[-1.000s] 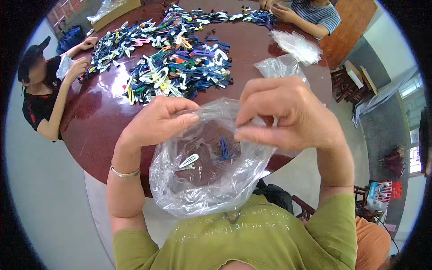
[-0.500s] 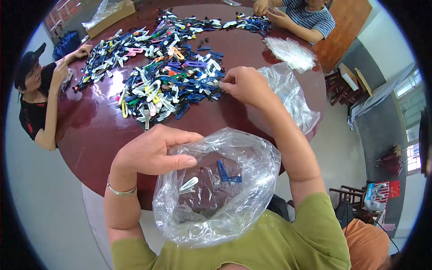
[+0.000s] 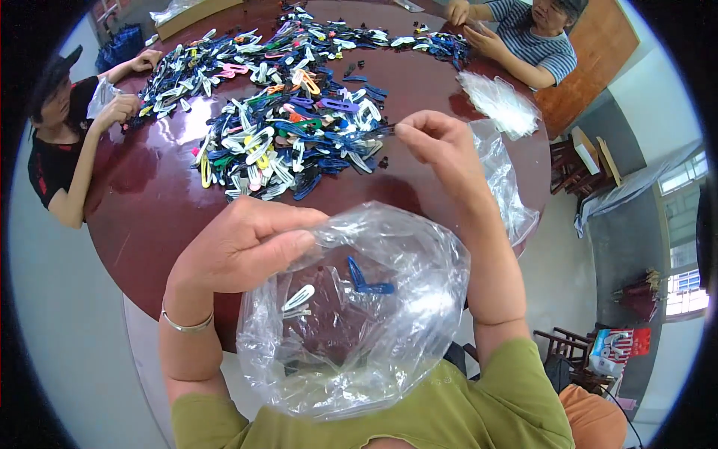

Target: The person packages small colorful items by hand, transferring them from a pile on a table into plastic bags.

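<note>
My left hand (image 3: 247, 243) grips the far left rim of a clear plastic bag (image 3: 426, 329), thumb and fingers closed on the film. The bag's mouth gapes upward in front of me. Inside lie a white snap hair clip (image 3: 299, 297) and blue hair clips (image 3: 368, 283) forming a V. At the right edge of a mixed pile of hair clips (image 3: 299, 146), my right hand (image 3: 441, 142) pinches what looks like a thin dark hair clip (image 3: 387, 129), partly hidden by the fingertips. The pile holds white, navy, yellow, green and purple clips.
The pile spreads back across the round dark red table (image 3: 149, 247). Beside my right forearm lies another clear bag (image 3: 505, 187), with flat clear bags (image 3: 499, 103) beyond it. A person (image 3: 71, 142) sits at the left, another (image 3: 531, 45) at the far right. A cardboard box (image 3: 196, 21) stands far left.
My right hand has drawn slightly back from the pile's edge, fingers pinched. The left hand still holds the bag. At the left, the other person's near hand has come down to the clips.
</note>
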`<state>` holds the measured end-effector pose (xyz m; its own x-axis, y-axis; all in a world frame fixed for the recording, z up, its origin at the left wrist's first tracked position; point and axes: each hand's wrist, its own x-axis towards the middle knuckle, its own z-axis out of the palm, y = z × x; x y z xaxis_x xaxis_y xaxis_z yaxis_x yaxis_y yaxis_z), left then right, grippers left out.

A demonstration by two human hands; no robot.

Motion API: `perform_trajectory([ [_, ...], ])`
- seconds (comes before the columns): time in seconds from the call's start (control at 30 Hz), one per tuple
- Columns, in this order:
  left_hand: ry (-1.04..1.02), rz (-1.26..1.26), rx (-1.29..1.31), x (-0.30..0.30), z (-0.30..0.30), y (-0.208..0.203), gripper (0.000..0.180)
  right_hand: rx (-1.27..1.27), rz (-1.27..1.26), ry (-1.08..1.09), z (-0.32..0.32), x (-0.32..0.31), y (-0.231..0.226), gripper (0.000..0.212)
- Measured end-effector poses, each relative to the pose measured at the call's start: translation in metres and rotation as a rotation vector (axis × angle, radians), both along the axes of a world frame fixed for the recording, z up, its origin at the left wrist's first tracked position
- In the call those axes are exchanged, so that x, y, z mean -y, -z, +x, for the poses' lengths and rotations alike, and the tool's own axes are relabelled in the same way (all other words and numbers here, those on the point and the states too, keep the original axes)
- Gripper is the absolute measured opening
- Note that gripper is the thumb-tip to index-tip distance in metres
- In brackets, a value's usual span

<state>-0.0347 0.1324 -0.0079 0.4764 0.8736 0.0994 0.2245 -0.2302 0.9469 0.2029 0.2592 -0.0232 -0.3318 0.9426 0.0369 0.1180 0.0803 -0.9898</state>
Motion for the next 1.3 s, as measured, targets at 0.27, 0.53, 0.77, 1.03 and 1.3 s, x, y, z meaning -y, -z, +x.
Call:
perform_trajectory([
  [0.27, -0.006, 0.018, -0.037, -0.006, 0.008, 0.004, 0.023, -0.032, 0.462, -0.518, 0.018, 0.028, -0.029, 0.011],
  [0.53, -0.447, -0.061, -0.047, -0.016, -0.007, 0.012, 0.024, 0.465, 0.558, 0.017, 0.020, -0.024, 0.036, 0.016],
  [0.77, -0.823, 0.419, -0.725, -0.024, -0.022, 0.029, 0.021, 0.586, 0.543, -0.024, 0.000, -0.019, 0.044, 0.029],
  [1.03, -0.871, 0.410, -0.926, -0.025, -0.027, 0.037, 0.034, 0.459, 0.785, -0.051, -0.022, -0.013, 0.050, 0.029],
  [1.3, -0.847, 0.316, -0.925, -0.031, -0.021, 0.040, 0.040, 0.530, 0.931, -0.014, -0.031, -0.016, 0.064, 0.020],
])
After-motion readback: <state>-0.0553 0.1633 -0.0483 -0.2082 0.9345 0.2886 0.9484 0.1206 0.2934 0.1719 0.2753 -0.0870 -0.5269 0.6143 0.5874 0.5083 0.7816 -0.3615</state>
